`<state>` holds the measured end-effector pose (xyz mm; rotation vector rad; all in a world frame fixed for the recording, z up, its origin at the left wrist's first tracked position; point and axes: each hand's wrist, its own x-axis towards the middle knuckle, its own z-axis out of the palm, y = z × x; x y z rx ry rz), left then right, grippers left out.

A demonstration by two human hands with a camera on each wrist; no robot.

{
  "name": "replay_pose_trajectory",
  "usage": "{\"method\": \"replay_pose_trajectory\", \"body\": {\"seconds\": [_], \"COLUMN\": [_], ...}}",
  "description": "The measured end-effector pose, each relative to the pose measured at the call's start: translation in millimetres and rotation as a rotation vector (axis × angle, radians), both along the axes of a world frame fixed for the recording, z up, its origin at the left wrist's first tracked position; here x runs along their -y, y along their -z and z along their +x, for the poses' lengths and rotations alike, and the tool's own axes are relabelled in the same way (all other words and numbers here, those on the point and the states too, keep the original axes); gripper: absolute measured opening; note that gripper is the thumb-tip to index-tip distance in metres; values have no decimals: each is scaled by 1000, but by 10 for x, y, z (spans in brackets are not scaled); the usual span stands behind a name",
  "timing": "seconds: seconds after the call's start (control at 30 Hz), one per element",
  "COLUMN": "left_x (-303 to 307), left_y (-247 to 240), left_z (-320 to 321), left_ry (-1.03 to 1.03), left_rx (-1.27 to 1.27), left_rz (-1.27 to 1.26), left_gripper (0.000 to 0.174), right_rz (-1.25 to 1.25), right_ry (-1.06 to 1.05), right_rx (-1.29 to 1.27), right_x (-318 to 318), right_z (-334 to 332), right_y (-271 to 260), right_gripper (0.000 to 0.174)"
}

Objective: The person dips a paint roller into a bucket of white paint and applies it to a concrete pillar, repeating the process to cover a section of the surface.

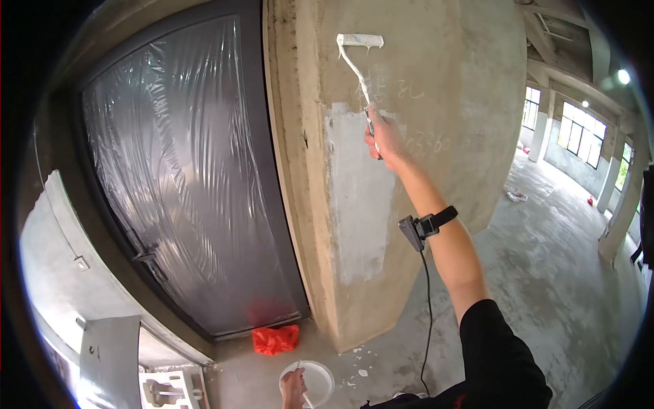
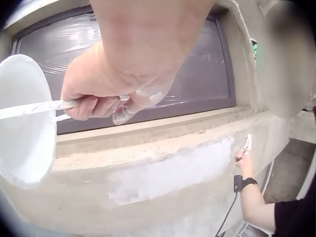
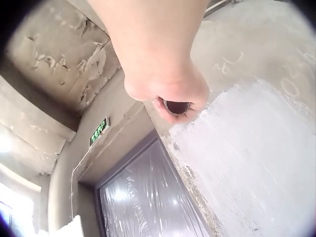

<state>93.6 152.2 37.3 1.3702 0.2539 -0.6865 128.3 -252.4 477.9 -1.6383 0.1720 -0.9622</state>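
My right hand (image 1: 386,140) grips the handle of a paint roller, raised in front of the wall. The white-coated roller (image 1: 361,41) is up against bare plaster, above a white painted patch (image 1: 357,204). In the right wrist view the hollow end of the roller handle (image 3: 177,107) shows between the curled fingers. Low down, my left hand (image 1: 293,390) holds a white strip-like handle (image 2: 34,108) that runs across a white bucket (image 1: 329,382). White smears mark the left hand's fingers in the left wrist view.
Left of the wall stands a dark door (image 1: 184,157) under plastic film. A red plastic bag (image 1: 276,339) lies at its foot, with white splashes (image 1: 362,373) on the floor nearby. A black cable (image 1: 429,320) hangs from the right wrist camera. A windowed hall extends to the right.
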Motion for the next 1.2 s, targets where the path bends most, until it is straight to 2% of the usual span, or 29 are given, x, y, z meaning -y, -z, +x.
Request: {"method": "replay_pose_trajectory", "body": {"seconds": [0.3,0.47,0.93,1.0,1.2], "left_x": [69,139,225,243,194], "left_y": [89,49,-53,-53,-14], "left_z": [-64,-95,-270,-271,-321], "left_ry": [-9,-18,-25,-33,-7], "left_rx": [47,21,16,-34,18], "left_rz": [-113,-80,-16,71,12], "left_gripper": [20,20,18,18,19], "right_rz": [33,43,157,175,202], "right_ry": [-83,-92,-116,-111,-90], "right_rx": [-4,-33,-151,-164,-188], "right_x": [60,69,-76,-104,-186], "right_z": [53,-3,-289,-311,-420], "right_y": [309,509,1512,1681,1971], "right_gripper": [56,55,56,56,56]}}
